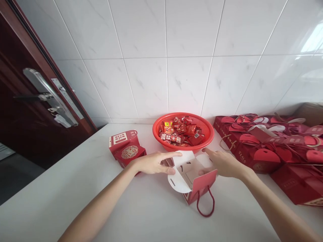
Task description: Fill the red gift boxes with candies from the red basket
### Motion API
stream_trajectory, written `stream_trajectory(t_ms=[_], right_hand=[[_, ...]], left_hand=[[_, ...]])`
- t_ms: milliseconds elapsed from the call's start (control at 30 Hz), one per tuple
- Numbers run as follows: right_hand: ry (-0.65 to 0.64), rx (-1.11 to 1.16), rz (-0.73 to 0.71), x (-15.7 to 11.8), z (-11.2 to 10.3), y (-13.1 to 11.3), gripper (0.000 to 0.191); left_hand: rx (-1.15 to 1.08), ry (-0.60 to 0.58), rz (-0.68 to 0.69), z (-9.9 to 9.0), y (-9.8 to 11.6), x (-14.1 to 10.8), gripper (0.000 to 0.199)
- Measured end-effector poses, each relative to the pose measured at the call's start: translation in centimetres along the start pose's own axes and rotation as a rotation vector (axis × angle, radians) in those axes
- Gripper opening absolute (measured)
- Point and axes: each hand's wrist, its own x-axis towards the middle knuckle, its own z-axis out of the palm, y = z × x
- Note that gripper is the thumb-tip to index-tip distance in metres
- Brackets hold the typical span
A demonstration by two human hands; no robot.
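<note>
A red paper gift box [189,181] with a white inside stands on the white table, its top flaps spread apart. A dark red cord handle hangs from its near side. My left hand [153,163] is at the left flap, thumb and forefinger along its edge, other fingers partly hidden. My right hand [224,163] grips the right side, thumb inside and forefinger stretched along the far edge. Just behind the box is a red plastic basket [208,141] of small wrapped sweets [180,130]. The inside of the box shows no sweets where I can see it.
Two red boxes, one upper [122,139] and one lower [131,153], lie left of my left hand. Many closed red gift boxes [259,148] crowd the right side. A tiled wall [146,80] borders the back, and a dark door [20,101] with keys stands at left.
</note>
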Motion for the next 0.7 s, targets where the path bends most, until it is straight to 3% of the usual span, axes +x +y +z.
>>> stream_trajectory(t_ms=[100, 267, 367, 433, 500, 600, 700], right_hand=[[0.120, 0.042, 0.093, 0.4, -0.2, 0.1, 0.050], [0.311, 0.255, 0.054, 0.8, -2.3, 1.2, 0.049], [0.421, 0.447, -0.037, 2.5, -3.9, 1.4, 0.052], [0.476, 0.614, -0.091, 4.8, -4.3, 1.4, 0.051], [0.528, 0.771, -0.092, 7.8, -3.8, 1.4, 0.050], [0.635, 0.939, 0.011, 12.0, -2.3, 1.6, 0.043], [0.662, 1.059, 0.131, 14.4, -1.0, 2.1, 0.034]], left_hand=[[0.074, 0.086, 0.027, 0.2, 1.1, -0.7, 0.068], [0.123, 0.315, 0.110, 0.1, 2.5, -1.3, 0.056], [0.113, 0.494, 0.193, -1.4, 3.0, -0.2, 0.042], [0.133, 0.545, 0.235, -2.9, 3.2, 1.7, 0.034], [0.179, 0.471, 0.192, -4.2, 3.2, 4.4, 0.033], [0.348, 0.193, 0.146, -5.1, 3.2, 9.1, 0.029], [0.512, -0.053, 0.149, -4.7, 3.2, 13.1, 0.047]])
